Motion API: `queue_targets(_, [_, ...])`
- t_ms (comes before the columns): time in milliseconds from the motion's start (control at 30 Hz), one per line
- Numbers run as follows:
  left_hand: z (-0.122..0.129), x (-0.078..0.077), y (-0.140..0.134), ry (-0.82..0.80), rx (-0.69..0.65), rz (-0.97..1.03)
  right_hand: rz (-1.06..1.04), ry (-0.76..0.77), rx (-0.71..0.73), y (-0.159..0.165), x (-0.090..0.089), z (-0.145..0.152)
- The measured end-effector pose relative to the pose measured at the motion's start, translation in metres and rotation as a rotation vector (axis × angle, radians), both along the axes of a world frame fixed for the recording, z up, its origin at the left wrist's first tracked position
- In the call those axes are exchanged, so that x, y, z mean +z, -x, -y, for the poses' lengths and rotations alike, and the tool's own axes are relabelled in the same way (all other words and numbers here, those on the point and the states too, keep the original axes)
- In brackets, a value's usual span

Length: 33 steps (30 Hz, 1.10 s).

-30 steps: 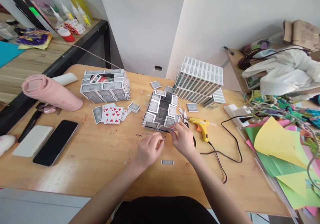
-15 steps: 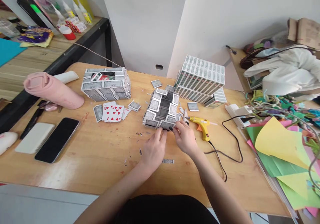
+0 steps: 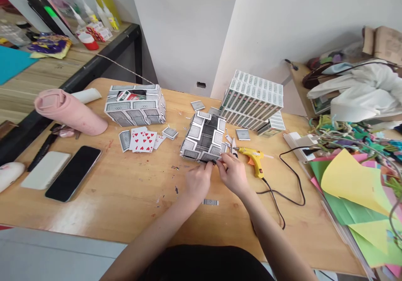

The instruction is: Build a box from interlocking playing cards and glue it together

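A box made of folded playing cards stands in the middle of the table, its top open in the centre and dark inside. At its near edge, my left hand presses with fingers close together. My right hand pinches the near right corner of the same box, thumb and forefinger meeting there. The exact spot under the fingertips is partly hidden. A yellow glue gun lies just right of my right hand, beside scissors. A small patterned card strip lies below my hands.
Behind the box stand stacked card packs. To the left are a finished-looking card box, loose playing cards, a phone and a pink roll. The glue gun's cord loops toward a power strip near coloured paper.
My left hand has shifted slightly right along the box's near edge, closer to my right hand. The right hand stays at the corner. The whole view has moved a little.
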<state>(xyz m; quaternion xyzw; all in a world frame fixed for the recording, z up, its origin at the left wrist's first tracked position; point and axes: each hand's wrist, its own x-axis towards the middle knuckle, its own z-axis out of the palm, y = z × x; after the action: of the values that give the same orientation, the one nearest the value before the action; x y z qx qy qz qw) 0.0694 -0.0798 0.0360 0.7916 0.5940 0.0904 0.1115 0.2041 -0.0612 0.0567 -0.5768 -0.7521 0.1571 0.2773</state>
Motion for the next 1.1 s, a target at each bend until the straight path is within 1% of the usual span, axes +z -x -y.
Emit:
queue_targets(100, [-0.003,0.002,0.002,0.035,-0.032,-0.022,-0.020,0.005,0.023,-0.001,0.001,0.000])
queue_targets(200, [-0.007,0.003,0.004,0.019,-0.041,0.000,0.039,0.044,0.041,-0.001,0.007,-0.001])
queue_targets(267, [-0.009,0.003,0.006,-0.006,-0.041,0.001,0.141,0.090,0.049,0.001,0.017,-0.002])
queue_targets(367, [-0.010,0.001,0.008,-0.044,-0.052,-0.008,0.381,0.170,0.065,0.009,0.037,-0.005])
queue_targets(433, [-0.009,-0.001,0.008,-0.075,-0.061,-0.010,0.527,0.221,0.117,0.017,0.048,-0.009])
queue_targets(500, [-0.007,-0.004,0.009,-0.107,-0.064,-0.006,0.635,0.280,0.161,0.024,0.056,-0.013])
queue_targets(567, [-0.007,-0.005,0.011,-0.135,-0.051,0.004,0.697,0.322,0.187,0.028,0.059,-0.017])
queue_targets(700, [-0.010,0.002,0.021,-0.243,-0.007,0.115,0.694,0.334,0.211,0.028,0.057,-0.020])
queue_targets(767, [-0.012,0.008,0.028,-0.255,0.000,0.124,0.664,0.322,0.213,0.026,0.055,-0.020])
queue_targets(933, [-0.014,0.020,0.038,-0.132,-0.065,0.005,0.637,0.297,0.205,0.024,0.052,-0.019])
queue_targets(1100, [-0.018,0.022,0.031,-0.061,-0.112,-0.066,0.629,0.330,0.199,0.025,0.054,-0.021])
